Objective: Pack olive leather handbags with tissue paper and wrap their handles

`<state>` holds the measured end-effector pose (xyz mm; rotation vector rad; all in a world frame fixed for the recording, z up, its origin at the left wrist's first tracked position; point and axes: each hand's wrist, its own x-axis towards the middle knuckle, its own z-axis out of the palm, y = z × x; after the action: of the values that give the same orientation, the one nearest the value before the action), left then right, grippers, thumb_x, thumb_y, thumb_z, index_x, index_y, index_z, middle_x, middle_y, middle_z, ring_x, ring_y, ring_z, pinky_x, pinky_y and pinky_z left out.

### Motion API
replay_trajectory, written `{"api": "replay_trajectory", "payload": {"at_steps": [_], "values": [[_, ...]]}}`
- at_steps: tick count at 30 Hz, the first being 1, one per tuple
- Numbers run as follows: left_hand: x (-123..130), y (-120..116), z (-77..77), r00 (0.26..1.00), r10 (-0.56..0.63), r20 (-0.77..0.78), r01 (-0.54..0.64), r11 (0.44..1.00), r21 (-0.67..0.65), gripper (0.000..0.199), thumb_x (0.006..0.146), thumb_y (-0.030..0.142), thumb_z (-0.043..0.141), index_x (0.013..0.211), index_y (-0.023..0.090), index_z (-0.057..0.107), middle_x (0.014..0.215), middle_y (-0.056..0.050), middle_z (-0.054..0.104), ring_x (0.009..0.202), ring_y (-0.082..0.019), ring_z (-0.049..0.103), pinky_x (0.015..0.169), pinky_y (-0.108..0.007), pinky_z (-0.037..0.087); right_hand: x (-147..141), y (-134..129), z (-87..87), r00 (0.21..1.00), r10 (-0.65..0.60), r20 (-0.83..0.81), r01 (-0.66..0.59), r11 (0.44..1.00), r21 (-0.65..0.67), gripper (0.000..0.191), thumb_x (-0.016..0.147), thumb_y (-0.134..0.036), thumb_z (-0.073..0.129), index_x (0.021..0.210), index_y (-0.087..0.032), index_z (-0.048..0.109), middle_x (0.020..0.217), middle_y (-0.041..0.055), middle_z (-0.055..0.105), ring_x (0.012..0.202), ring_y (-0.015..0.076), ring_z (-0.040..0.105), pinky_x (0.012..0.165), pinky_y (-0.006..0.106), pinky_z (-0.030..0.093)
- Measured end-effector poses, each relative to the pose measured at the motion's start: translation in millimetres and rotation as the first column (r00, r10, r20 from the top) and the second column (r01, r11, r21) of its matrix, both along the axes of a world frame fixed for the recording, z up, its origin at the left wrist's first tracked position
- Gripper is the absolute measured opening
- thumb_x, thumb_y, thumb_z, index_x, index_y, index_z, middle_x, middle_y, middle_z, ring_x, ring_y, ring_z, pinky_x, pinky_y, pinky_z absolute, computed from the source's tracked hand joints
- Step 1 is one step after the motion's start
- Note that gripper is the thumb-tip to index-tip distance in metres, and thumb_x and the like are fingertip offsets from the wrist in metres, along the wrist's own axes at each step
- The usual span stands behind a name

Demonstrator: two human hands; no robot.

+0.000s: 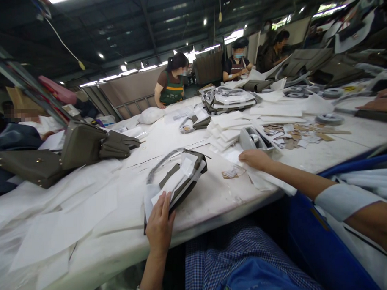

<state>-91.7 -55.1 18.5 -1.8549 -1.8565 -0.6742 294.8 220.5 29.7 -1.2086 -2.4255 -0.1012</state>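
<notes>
My left hand (160,224) grips the near end of a dark olive handbag (185,185), its fingers laid over white paper on the bag. The bag lies tilted on the white table (211,203); its wrapped handle (159,163) loops up on the far left side. My right hand (255,159) reaches across to the right, fingers closed at the edge of a white sheet (234,155); the fingertips are partly hidden. Just beyond it stands a grey tape dispenser (255,138). Small paper tags with string (233,172) lie between the hands.
Stacked white sheets (224,129) and scattered tags (297,135) lie beyond my right hand. More olive bags (82,144) stand at left; a wrapped bag (228,99) lies farther back. A blue bin (330,237) is at lower right. Co-workers (172,82) are across the table.
</notes>
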Motion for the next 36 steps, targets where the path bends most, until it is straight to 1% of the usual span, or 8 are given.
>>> {"api": "replay_trajectory", "payload": {"at_steps": [4,11,17,21,26,32,34,36], "values": [[2.1,0.1,1.8,1.000,0.003,0.007,-0.003,1.000,0.007,0.076,0.091,0.014,0.057,0.155,0.031,0.019,0.149,-0.004,0.047,0.130,-0.025,0.052,0.106,-0.038,0.046,1.9,-0.8,6.8,0.985,0.100,0.140,-0.081,0.987,-0.137,0.018,0.084,-0.026,0.063,0.093,-0.017,0.076,0.096,0.0140,0.074,0.085,0.0249,0.065,0.077,0.034,0.046],[2.8,-0.1,2.2,0.999,0.009,0.032,-0.010,1.000,0.017,0.076,0.091,0.013,0.057,0.155,0.032,0.020,0.150,-0.003,0.046,0.129,-0.024,0.053,0.106,-0.038,0.046,-4.5,-3.9,12.4,0.973,0.116,0.198,-0.087,0.985,-0.149,0.021,0.088,-0.017,0.056,0.079,-0.012,0.075,0.089,0.0164,0.074,0.080,0.0233,0.062,0.076,0.036,0.044],[3.2,-0.2,2.3,0.999,0.012,0.039,-0.012,1.000,0.014,0.075,0.091,0.013,0.056,0.155,0.031,0.022,0.149,-0.004,0.047,0.129,-0.025,0.053,0.106,-0.038,0.046,-4.8,0.7,10.4,0.970,0.162,0.180,-0.131,0.976,-0.172,0.023,0.082,-0.019,0.066,0.103,-0.015,0.075,0.105,0.0148,0.073,0.091,0.0267,0.064,0.081,0.038,0.047],[4.0,0.1,2.1,0.999,0.006,0.038,-0.007,1.000,0.030,0.074,0.091,0.013,0.056,0.154,0.030,0.023,0.149,-0.004,0.048,0.128,-0.025,0.054,0.105,-0.039,0.047,-3.7,0.0,9.9,0.968,0.162,0.193,-0.125,0.974,-0.191,0.015,0.084,-0.018,0.064,0.089,-0.015,0.078,0.096,0.0133,0.075,0.092,0.0263,0.064,0.081,0.036,0.048],[3.3,-0.6,1.8,0.999,0.020,0.038,-0.020,1.000,0.022,0.072,0.091,0.015,0.057,0.154,0.031,0.025,0.149,-0.003,0.048,0.128,-0.025,0.054,0.107,-0.038,0.045,-12.1,0.5,13.3,0.977,0.073,0.200,-0.036,0.983,-0.179,0.022,0.089,-0.027,0.057,0.086,-0.020,0.078,0.090,0.0088,0.076,0.088,0.0262,0.067,0.077,0.035,0.050],[1.8,-0.5,1.2,0.998,0.025,0.056,-0.025,1.000,-0.001,0.073,0.091,0.013,0.057,0.154,0.031,0.024,0.150,-0.002,0.046,0.130,-0.024,0.052,0.108,-0.037,0.044,-32.5,-1.9,32.8,0.989,-0.014,0.147,0.034,0.990,-0.137,0.035,0.094,-0.037,0.048,0.095,-0.021,0.078,0.094,0.0098,0.077,0.087,0.0276,0.070,0.075,0.036,0.052],[1.7,0.4,0.5,0.997,0.032,0.067,-0.031,0.999,-0.005,0.074,0.091,0.014,0.058,0.154,0.031,0.024,0.150,-0.002,0.046,0.131,-0.024,0.051,0.108,-0.037,0.044,-43.9,-12.6,43.7,0.998,0.027,0.049,-0.018,0.986,-0.168,0.037,0.095,-0.040,0.046,0.098,-0.021,0.078,0.095,0.0081,0.077,0.088,0.0262,0.070,0.077,0.034,0.053],[2.0,1.5,0.1,0.995,0.040,0.086,-0.041,0.999,-0.001,0.075,0.090,0.015,0.059,0.154,0.031,0.023,0.150,-0.002,0.046,0.131,-0.024,0.052,0.107,-0.037,0.045,-58.6,-30.7,52.9,0.989,0.064,-0.135,-0.100,0.955,-0.280,0.037,0.094,-0.044,0.049,0.099,-0.021,0.077,0.087,0.0058,0.077,0.076,0.0229,0.071,0.069,0.031,0.054]]}}
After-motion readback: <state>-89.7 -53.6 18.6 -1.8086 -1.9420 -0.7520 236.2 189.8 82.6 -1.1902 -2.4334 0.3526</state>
